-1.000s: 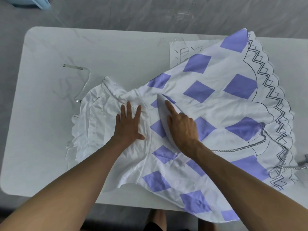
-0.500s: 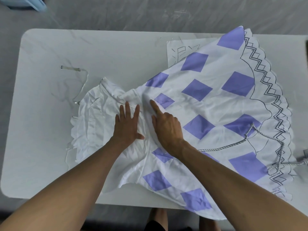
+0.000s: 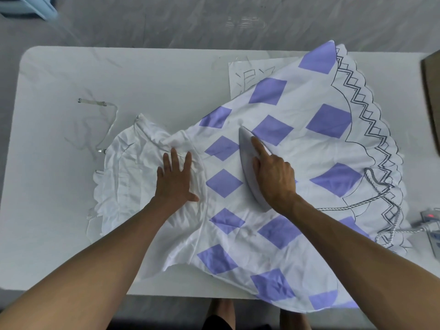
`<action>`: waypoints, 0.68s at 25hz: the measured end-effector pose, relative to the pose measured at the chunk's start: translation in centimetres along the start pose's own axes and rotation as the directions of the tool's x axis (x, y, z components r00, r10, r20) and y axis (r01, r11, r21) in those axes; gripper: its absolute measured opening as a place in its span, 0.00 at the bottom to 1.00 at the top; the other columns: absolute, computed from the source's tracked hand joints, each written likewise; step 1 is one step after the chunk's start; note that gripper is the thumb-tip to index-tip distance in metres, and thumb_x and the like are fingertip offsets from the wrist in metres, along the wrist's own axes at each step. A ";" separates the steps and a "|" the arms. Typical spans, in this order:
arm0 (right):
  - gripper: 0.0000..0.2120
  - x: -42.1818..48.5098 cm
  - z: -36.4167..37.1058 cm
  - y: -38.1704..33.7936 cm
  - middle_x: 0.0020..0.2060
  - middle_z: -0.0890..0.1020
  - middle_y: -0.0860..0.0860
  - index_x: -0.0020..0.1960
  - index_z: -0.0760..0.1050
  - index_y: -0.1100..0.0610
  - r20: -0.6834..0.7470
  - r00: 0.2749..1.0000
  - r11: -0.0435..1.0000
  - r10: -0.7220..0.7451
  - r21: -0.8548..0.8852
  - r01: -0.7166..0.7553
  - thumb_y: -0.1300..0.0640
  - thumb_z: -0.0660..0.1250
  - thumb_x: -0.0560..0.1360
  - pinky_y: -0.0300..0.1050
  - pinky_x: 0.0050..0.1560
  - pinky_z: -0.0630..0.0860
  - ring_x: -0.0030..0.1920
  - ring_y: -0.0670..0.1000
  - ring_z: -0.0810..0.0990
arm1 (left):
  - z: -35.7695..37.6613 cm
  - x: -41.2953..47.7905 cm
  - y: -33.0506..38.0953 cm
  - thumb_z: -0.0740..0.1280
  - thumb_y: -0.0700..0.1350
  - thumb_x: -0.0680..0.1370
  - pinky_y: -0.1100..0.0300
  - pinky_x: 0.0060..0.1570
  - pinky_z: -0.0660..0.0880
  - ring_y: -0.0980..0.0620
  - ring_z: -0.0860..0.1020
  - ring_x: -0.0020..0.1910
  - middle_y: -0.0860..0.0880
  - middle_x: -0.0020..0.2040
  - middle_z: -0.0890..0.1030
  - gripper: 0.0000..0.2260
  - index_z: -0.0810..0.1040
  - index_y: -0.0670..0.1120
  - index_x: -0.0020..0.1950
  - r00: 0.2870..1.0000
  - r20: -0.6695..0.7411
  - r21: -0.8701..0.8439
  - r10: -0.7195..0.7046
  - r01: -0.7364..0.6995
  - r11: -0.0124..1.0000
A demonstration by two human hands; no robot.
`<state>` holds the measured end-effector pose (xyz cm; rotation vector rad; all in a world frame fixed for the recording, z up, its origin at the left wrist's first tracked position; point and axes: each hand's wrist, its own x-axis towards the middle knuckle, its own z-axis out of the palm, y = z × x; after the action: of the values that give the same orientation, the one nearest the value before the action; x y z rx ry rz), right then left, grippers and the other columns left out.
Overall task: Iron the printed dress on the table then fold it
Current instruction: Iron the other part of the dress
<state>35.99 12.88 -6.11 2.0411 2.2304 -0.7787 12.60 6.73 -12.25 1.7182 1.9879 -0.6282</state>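
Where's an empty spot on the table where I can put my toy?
Bare table runs along the far edge, left of the paper, beyond the clear strap. The near-left corner, beside the dress, is free too. Crowded right: iron, cord, power strip.

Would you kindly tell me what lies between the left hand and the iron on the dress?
In the head view, only the dress lies between the left hand and the iron: white cloth with two purple diamonds.
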 end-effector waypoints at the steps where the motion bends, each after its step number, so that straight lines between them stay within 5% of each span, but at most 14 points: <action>1: 0.23 0.2 -0.3 0.7 0.45 0.81 0.59 0.77 0.53 0.44 -0.007 1.000 1.000 0.022 0.003 -0.022 0.52 0.50 0.83 0.49 0.41 0.72 0.40 0.61 0.79 | -0.1 0.0 0.1 0.74 0.67 0.64 0.42 0.73 0.55 0.34 0.42 0.77 0.36 0.77 0.35 0.61 0.33 0.49 0.78 1.000 0.000 0.006 -0.003 0.003 1.000; 8: 0.24 1.3 -1.9 4.9 0.42 0.80 0.60 0.77 0.55 0.44 -0.041 0.990 0.991 0.137 0.017 -0.136 0.54 0.51 0.82 0.47 0.38 0.66 0.35 0.58 0.71 | -1.3 0.0 0.8 0.75 0.58 0.69 0.43 0.74 0.50 0.35 0.40 0.77 0.36 0.77 0.35 0.56 0.35 0.48 0.78 0.992 0.118 -0.034 -0.047 0.052 0.998; 11: 0.24 1.0 -2.4 4.9 0.45 0.80 0.60 0.77 0.54 0.44 -0.041 0.995 0.994 0.094 0.051 -0.092 0.53 0.51 0.83 0.48 0.40 0.69 0.40 0.61 0.77 | -2.7 0.0 2.7 0.66 0.47 0.75 0.44 0.73 0.56 0.34 0.52 0.76 0.33 0.77 0.47 0.36 0.51 0.42 0.77 0.994 -0.107 -0.128 -0.039 0.025 0.991; 13: 0.24 0.5 -2.0 3.4 0.47 0.80 0.59 0.77 0.53 0.44 -0.010 1.000 0.998 -0.018 0.068 0.018 0.52 0.50 0.83 0.50 0.42 0.72 0.42 0.61 0.79 | -3.6 0.3 5.4 0.70 0.50 0.74 0.46 0.74 0.56 0.36 0.52 0.76 0.34 0.77 0.48 0.40 0.51 0.42 0.78 0.982 -0.182 -0.175 0.044 -0.076 0.982; 17: 0.24 -0.1 -0.8 1.4 0.55 0.79 0.58 0.77 0.52 0.44 0.045 0.989 0.988 -0.144 0.054 0.142 0.52 0.51 0.83 0.48 0.45 0.71 0.49 0.58 0.79 | -2.6 1.2 9.8 0.74 0.60 0.69 0.47 0.75 0.48 0.37 0.42 0.78 0.36 0.78 0.39 0.56 0.38 0.42 0.79 0.988 -0.016 -0.062 0.152 -0.153 0.986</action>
<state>37.53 13.07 -5.86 1.8762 2.3744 -0.8942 22.09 10.41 -11.44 1.8177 1.8416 -0.4997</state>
